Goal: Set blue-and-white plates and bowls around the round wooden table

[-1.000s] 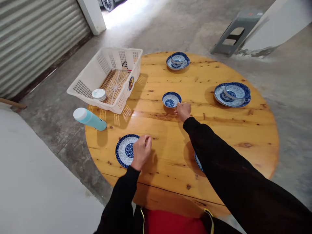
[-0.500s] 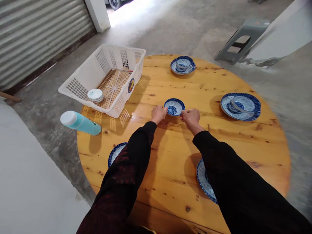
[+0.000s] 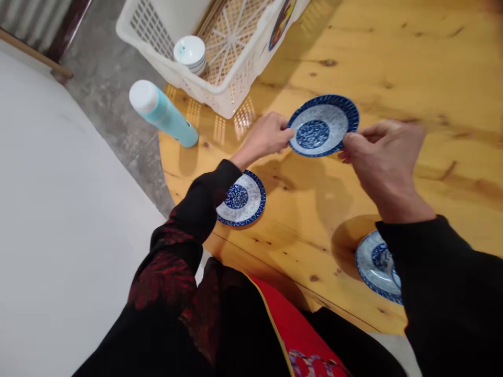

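A blue-and-white plate (image 3: 313,134) is held up over the wooden table, tilted a little. My left hand (image 3: 271,135) pinches its left rim, and my right hand (image 3: 383,152) grips its right rim between thumb and fingers. Below my left forearm lies another blue-and-white plate (image 3: 251,201) on the table, partly covered by my sleeve. At the lower right, a third patterned plate (image 3: 371,262) with what looks like a bowl on it is partly hidden behind my right sleeve.
A white plastic basket (image 3: 239,86) stands at the table's upper left, with a stack of small white bowls (image 3: 190,55) inside. Beside it a light-blue bottle with a white cap (image 3: 167,116) stands near the edge of the wooden table (image 3: 298,220). A white wall surface is at far left.
The plate has come off the table and nearer to me, held in both hands. My view has swung down and left, bringing the plate under my left arm further into sight.
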`<state>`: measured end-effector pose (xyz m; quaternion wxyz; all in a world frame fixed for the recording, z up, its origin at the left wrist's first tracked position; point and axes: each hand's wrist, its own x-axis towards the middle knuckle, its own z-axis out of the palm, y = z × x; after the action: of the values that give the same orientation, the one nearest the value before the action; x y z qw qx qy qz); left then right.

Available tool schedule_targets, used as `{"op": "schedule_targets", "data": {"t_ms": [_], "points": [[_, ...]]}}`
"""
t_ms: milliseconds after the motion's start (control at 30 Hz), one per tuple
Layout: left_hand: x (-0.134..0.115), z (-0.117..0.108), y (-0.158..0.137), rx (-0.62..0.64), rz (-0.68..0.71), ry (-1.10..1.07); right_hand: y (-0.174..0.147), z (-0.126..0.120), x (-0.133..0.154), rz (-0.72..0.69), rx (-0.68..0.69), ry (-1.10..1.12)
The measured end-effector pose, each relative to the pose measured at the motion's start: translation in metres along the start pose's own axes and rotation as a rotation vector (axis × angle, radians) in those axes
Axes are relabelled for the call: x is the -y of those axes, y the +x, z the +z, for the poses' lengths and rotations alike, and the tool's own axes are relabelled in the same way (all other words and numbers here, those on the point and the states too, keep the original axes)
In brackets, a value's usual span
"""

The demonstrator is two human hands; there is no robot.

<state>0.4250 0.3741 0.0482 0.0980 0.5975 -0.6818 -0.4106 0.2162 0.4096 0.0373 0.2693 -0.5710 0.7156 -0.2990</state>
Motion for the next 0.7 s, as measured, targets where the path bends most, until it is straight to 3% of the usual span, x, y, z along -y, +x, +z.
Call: {"op": "schedule_targets", "data": {"t_ms": [133, 233, 333, 467, 700], "points": [[0.035, -0.035, -0.082, -0.046, -0.061, -0.048, -0.053, 0.017, 0.046, 0.016, 0.139, 0.128], [0.057, -0.040, -0.135, -0.030, -0.129, -0.066, -0.090, 0.035, 0.049, -0.031, 0.263, 0.176], [0.077, -0.030, -0.169, -0.015, -0.191, -0.086, -0.121, 0.055, 0.039, -0.014, 0.359, 0.203], [0.097, -0.012, -0.189, -0.014, -0.211, -0.055, -0.149, 0.074, 0.027, 0.056, 0.424, 0.194], [0.110, -0.002, -0.189, -0.038, -0.180, -0.006, -0.163, 0.086, 0.020, 0.103, 0.396, 0.171]]}}
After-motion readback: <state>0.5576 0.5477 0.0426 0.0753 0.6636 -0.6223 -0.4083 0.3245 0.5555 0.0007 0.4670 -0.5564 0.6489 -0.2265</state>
